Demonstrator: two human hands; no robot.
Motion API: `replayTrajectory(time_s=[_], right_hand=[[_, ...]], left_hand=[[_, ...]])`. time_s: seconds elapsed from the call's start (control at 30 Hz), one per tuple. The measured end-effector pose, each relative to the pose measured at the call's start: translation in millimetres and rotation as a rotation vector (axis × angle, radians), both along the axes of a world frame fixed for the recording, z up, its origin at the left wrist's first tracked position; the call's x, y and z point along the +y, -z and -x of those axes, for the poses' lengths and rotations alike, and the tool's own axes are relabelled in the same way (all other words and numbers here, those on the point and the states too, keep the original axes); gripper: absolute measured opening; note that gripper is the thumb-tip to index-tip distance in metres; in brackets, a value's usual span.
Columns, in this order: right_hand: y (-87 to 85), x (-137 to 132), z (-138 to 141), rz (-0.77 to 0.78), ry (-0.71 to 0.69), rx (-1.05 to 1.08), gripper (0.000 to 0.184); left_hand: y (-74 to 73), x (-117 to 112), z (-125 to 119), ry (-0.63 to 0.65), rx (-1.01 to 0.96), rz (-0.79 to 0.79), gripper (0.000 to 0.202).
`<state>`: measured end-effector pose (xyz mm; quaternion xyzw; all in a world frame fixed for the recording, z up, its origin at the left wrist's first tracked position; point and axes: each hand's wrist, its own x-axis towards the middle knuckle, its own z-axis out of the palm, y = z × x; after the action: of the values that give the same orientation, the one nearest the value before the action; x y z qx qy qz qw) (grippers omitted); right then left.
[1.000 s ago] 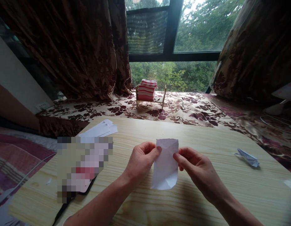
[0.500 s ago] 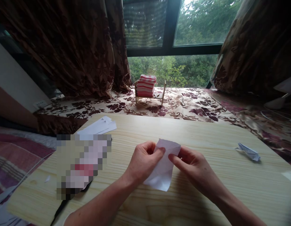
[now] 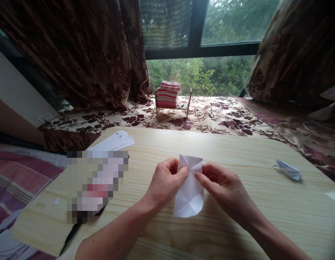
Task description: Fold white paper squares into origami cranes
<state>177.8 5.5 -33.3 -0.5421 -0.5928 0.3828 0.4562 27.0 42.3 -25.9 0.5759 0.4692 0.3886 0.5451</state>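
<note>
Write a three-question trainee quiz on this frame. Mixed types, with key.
1. Which hand grips the creased white rectangular paper sheet? A) left only B) right only C) both
2. True or false: the small folded whitish paper shape lies on the right part of the pale wood-grain table.
3. What is stacked on the small wood-coloured stand beyond the table?

Key:
1. C: left hand and right hand.
2. True.
3. Folded red-and-white striped cloths.

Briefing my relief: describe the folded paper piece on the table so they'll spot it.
On the pale wooden table before the window, look toward the right end. There lies the folded paper piece, compact and pointed, unlike the broad, creased sheet between the left hand and right hand.
</note>
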Motion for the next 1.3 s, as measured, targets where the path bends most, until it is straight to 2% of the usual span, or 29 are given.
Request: replayTrajectory(time_s=[0.13,0.37,0.53,0.73,1.1,1.3], right_hand=[[-0.6,0,0,-0.050,0.014,-0.109,0.015],[6.5,3,-3,-0.118,0.043,-0.339,0.015],[13.0,2,-1,-0.120,0.055,-0.469,0.021],[14.8,0,0,-0.137,0.093,-0.604,0.027],[11.1,-2,2,-0.192,0.080,-0.716,0.024],[12.5,-2,1,-0.203,0.081,-0.756,0.023]], left_hand=[[2.2,0,0,-0.008,0.079,-0.046,0.017],[8.1,1,3,-0.035,0.440,-0.333,0.022],[7.3,-1,3,0.002,0.614,-0.453,0.020],[3.7,-6,16,0.011,0.750,-0.465,0.005],[9.9,-10,16,-0.028,0.834,-0.537,0.015],[9.4,-12,20,-0.001,0.859,-0.524,0.006]])
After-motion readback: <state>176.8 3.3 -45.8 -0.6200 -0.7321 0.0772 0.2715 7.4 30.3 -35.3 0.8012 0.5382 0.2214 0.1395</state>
